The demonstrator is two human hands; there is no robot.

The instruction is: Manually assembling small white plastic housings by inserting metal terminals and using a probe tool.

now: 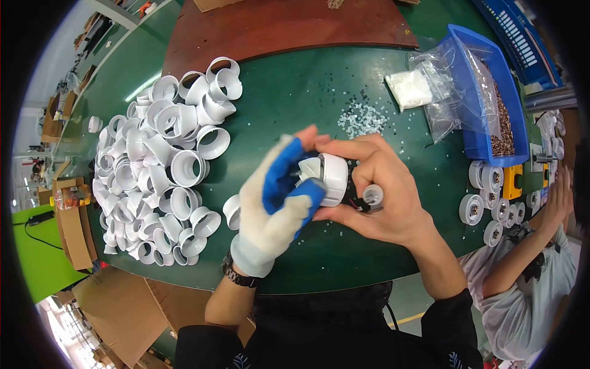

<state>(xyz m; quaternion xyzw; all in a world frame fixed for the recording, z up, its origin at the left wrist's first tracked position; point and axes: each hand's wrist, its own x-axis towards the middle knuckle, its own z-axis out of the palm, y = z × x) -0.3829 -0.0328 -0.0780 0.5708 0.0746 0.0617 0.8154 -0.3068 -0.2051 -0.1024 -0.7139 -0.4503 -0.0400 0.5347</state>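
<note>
A white round plastic housing [335, 179] is between my hands above the middle of the table, its open side turned left. White fan blades [309, 168] show at that side. My left hand [264, 212], in a white knit glove with blue-coated fingers, closes on the bladed side. My bare right hand [393, 206] grips the housing's rim between thumb and fingers. A small whitish cylinder [372, 195] also sits in the curl of my right fingers, with dark thin wires beside it. Part of the housing is hidden by my fingers.
A heap of white pipe-like rings [172, 166] covers the table's left. Tiny clear pieces [362, 119] lie scattered beyond my hands, near a bag of white bits [409, 90]. At right stand a blue bin [516, 111] of small coppery parts, white wheel-like parts [471, 210] and a co-worker's hand [558, 198].
</note>
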